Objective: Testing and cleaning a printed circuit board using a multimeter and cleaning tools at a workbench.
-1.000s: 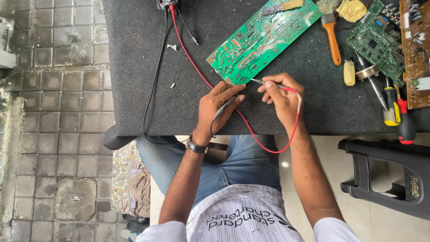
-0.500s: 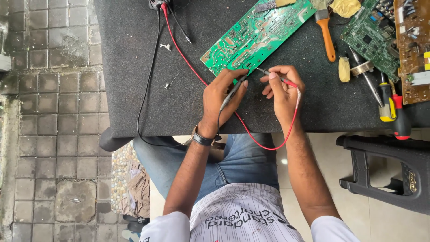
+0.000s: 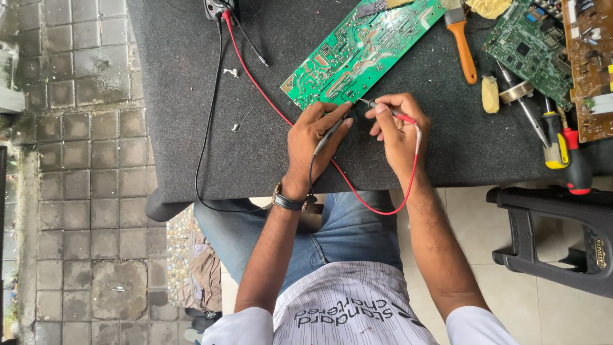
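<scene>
Holding probes, both hands [image 3: 357, 134] touch the green circuit board [image 3: 357, 48].

left hand [image 3: 313, 137]: fingers pinched | right hand [image 3: 399, 131]: fingers pinched

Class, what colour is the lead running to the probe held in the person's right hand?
Red: the lead loops below the right hand, clearest in the head view.

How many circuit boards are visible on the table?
3. A long green board lies before the left hand and right hand; a smaller green board lies at upper right; a brown board is at the right edge, partly cropped. Others may lie outside view.
</scene>
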